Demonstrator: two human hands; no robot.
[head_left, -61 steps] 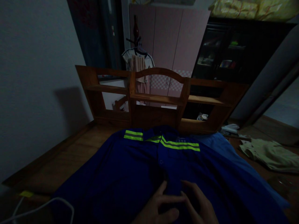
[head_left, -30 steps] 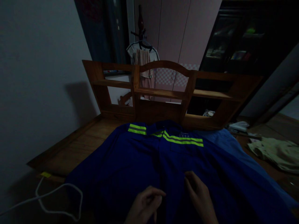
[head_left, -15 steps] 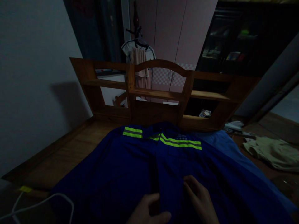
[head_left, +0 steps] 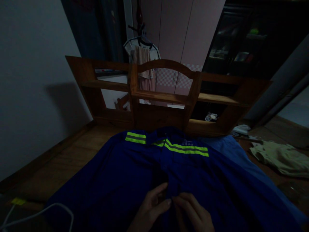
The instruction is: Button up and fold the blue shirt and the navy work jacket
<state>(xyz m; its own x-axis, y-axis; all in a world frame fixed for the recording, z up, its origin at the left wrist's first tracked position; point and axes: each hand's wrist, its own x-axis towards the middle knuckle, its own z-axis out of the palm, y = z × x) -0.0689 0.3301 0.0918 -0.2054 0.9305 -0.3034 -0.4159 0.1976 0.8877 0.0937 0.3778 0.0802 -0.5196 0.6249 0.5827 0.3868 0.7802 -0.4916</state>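
A dark blue work jacket [head_left: 125, 180] with yellow-green reflective strips across the chest lies spread out, its collar toward the wooden headboard. Down at its front opening, my left hand [head_left: 151, 207] pinches the placket edge between thumb and fingers. Close beside it on the right, my right hand [head_left: 193, 211] has its fingers bent and closed on the cloth of the same front edge. The fingertips of both hands nearly meet. Whether a button lies between them is too dark to tell.
A wooden headboard [head_left: 164, 93] with open shelves stands beyond the jacket. Blue cloth [head_left: 231, 148] lies under its right side, and a pale garment [head_left: 277, 158] is farther right. At the lower left runs a white cable [head_left: 55, 205]. Clothes [head_left: 142, 56] hang on a rack behind.
My right hand has moved left and down to meet my left hand at the jacket's front edge. My left hand has risen slightly, and the cloth there is now drawn up.
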